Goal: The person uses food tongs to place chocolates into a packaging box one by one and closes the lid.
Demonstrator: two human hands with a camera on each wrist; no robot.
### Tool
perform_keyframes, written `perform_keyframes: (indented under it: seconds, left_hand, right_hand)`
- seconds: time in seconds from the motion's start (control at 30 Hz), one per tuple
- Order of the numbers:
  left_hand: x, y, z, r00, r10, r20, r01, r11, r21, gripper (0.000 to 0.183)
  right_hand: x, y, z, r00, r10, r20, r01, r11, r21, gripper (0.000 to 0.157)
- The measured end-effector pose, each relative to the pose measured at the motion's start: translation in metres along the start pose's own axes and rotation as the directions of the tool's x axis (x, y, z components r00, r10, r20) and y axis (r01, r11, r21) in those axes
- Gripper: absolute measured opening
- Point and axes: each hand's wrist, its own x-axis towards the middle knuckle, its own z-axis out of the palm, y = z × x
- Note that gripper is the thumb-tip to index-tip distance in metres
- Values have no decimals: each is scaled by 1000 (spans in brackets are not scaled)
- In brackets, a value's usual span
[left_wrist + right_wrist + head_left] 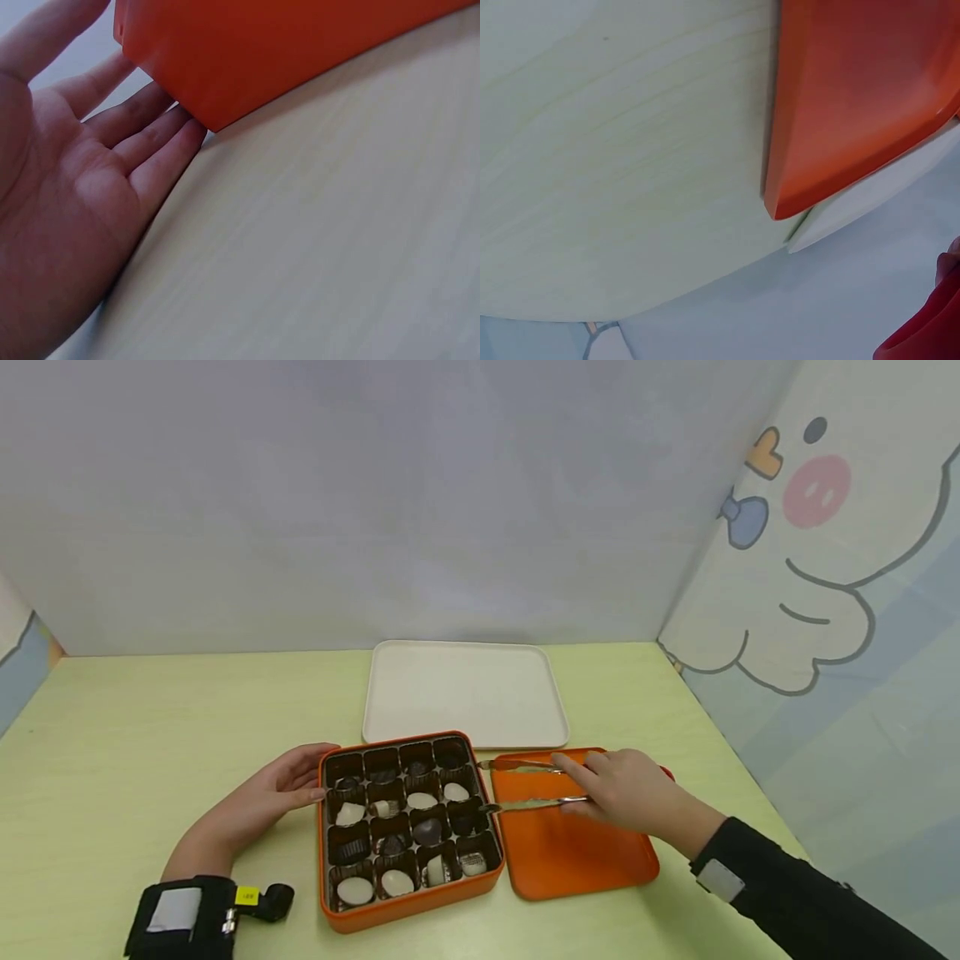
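An orange square box [412,902] with a dark divided insert stands on the table. Its compartments hold dark chocolates [428,832] and white chocolates [355,891]. Against the box's left side rests my left hand [281,789]; in the left wrist view its fairly straight fingers [161,139] touch the box's orange wall [225,60]. My right hand [626,789] grips metal tongs [536,803], whose spread tips reach the box's right edge, with nothing seen between them. A red end of the tongs [926,330] shows in the right wrist view.
Under the tongs, to the right of the box, lies a shallow orange lid or tray [577,860]. A white tray [465,693] lies behind, near the grey back wall [360,510]. A patterned panel [862,610] stands along the table's right side.
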Motion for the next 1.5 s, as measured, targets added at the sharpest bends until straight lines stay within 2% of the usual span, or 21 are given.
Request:
perform_keyframes:
  seconds: [0.1,0.2,0.3,0.43,0.53,0.63,0.73,0.87,0.93,1.0,1.13,1.2,1.27,1.37,1.5]
  left_hand:
    - [0,0,-1,1000,4,-2,-4,1000,1,51]
    - [0,0,-1,1000,7,-3,-7,1000,-11,52]
    - [0,1,0,1000,0,-6,0,1000,-27,52]
    - [0,2,0,1000,-12,-12,12,1000,-24,52]
    - [-1,2,1,1000,-20,-20,20,1000,-15,52]
    - [-2,1,1,1000,-17,-22,17,1000,-17,52]
    - [-2,-1,2,1000,-15,-19,15,1000,-21,52]
    - [-2,-3,2,1000,-12,-19,12,1000,-24,51]
    - [-2,-4,2,1000,-13,-20,12,999,-30,51]
    - [-3,-3,3,1000,-14,-21,13,999,-33,51]
    - [-3,-3,3,1000,-13,-18,13,1000,-28,51]
    - [-3,-3,2,1000,-7,-17,6,1000,-19,51]
    - [-3,-3,2,1000,-1,-16,1,1000,-11,51]
    - [-3,-3,1,1000,-2,-15,2,1000,-8,51]
    - [-1,-3,-1,1000,-11,-18,11,1000,-6,52]
  right_hand:
    - [1,2,6,989,128,80,-130,992,12,64]
    - [4,3,12,954,253,160,-262,965,34,65]
    - [8,6,19,894,374,245,-401,913,69,64]
    - [10,17,34,800,495,339,-564,814,143,63]
    - [11,28,46,759,534,372,-631,744,221,60]
    - [10,40,56,747,546,380,-657,693,295,57]
    - [9,51,67,722,563,402,-689,636,347,60]
    - [9,63,79,668,590,453,-744,513,428,66]
    - [9,68,83,648,595,475,-759,455,466,67]
    - [9,73,86,643,594,484,-761,424,490,68]
    - [10,81,96,644,588,489,-760,419,497,68]
    - [10,85,101,655,580,485,-753,441,489,69]
    - [12,87,104,658,576,485,-751,449,485,69]
    - [14,89,105,675,563,477,-736,469,488,66]
    - [18,90,104,690,553,467,-722,480,498,64]
